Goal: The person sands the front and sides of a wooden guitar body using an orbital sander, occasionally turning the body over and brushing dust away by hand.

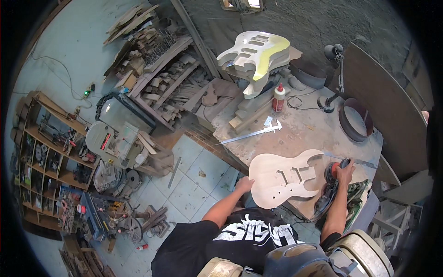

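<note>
An unpainted pale wood electric guitar body (267,173), with cut-out pickup cavities and small holes, lies at the near edge of the workbench. My left hand (244,184) is closed at the body's left rim, its fingertips partly hidden. To the right of the body, my right hand (344,172) wraps round a red and black power tool (330,174) that looks like a sander. The tool is beside the guitar body's horn, and its dark lower part reaches toward the bench's front edge. Whether it touches the wood I cannot tell.
On the workbench (295,131) are a caliper (251,134), a red-capped bottle (278,98), a dark round band (355,120) and a desk lamp (340,69). Stacked guitar bodies (272,51), the top one white and yellow, stand behind. Shelves of wood offcuts (161,87) are at the left.
</note>
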A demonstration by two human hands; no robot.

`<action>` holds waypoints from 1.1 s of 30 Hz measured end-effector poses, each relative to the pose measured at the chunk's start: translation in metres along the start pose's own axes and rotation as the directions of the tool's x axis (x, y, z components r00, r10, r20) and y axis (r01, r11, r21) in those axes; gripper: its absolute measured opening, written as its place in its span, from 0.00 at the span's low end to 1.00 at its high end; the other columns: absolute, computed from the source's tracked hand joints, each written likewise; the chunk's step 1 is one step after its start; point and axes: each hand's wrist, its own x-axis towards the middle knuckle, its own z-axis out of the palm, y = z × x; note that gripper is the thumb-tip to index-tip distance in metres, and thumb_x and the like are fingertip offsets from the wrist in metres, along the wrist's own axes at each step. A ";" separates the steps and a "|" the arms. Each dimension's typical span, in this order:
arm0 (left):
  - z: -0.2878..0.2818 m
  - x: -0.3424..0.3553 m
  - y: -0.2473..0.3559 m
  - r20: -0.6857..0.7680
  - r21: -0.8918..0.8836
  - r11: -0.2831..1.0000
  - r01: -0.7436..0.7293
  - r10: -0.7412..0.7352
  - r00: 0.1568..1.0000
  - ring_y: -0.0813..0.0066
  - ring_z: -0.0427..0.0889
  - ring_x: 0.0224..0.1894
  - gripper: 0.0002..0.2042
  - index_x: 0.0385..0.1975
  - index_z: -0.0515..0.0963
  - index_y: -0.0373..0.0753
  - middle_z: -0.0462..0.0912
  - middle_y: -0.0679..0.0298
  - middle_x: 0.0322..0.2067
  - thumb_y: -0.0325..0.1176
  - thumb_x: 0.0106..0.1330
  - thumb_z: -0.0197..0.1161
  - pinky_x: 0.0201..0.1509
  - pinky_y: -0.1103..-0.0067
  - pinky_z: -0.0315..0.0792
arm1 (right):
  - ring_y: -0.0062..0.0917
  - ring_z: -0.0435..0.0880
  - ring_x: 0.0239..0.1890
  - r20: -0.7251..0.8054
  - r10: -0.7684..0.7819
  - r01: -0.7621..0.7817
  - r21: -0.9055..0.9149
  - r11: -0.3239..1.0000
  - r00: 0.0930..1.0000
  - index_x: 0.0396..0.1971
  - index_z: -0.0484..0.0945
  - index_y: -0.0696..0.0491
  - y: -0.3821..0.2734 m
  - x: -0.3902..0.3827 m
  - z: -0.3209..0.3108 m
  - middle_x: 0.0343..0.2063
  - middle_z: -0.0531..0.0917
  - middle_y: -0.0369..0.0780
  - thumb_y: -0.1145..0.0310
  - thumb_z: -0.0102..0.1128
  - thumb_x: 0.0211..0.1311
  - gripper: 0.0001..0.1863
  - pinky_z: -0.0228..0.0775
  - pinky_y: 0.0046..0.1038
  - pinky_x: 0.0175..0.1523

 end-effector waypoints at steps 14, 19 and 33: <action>0.005 0.012 -0.006 -0.003 -0.063 0.990 -0.128 0.128 0.992 0.39 0.79 0.58 0.25 0.50 0.81 0.33 0.82 0.42 0.53 0.51 0.70 0.57 0.63 0.54 0.72 | 0.53 0.77 0.60 0.040 -0.005 0.007 -0.048 0.999 0.999 0.68 0.63 0.45 0.010 0.010 0.004 0.63 0.72 0.51 0.52 0.70 0.47 0.45 0.74 0.51 0.60; 0.004 0.000 -0.006 -0.023 -0.003 0.999 -0.052 0.052 0.998 0.41 0.81 0.55 0.23 0.47 0.81 0.32 0.83 0.42 0.50 0.49 0.69 0.59 0.59 0.54 0.73 | 0.54 0.79 0.57 0.094 0.024 -0.017 -0.076 0.997 0.995 0.67 0.64 0.43 -0.014 0.000 -0.006 0.59 0.74 0.51 0.54 0.72 0.46 0.45 0.75 0.51 0.58; -0.001 -0.005 -0.009 -0.006 -0.035 0.999 -0.016 0.015 1.000 0.42 0.79 0.57 0.23 0.49 0.79 0.32 0.82 0.41 0.52 0.49 0.72 0.56 0.61 0.57 0.72 | 0.54 0.78 0.57 0.092 -0.003 0.005 -0.016 1.000 0.996 0.68 0.64 0.42 -0.026 -0.023 -0.010 0.56 0.73 0.52 0.53 0.73 0.50 0.44 0.74 0.50 0.58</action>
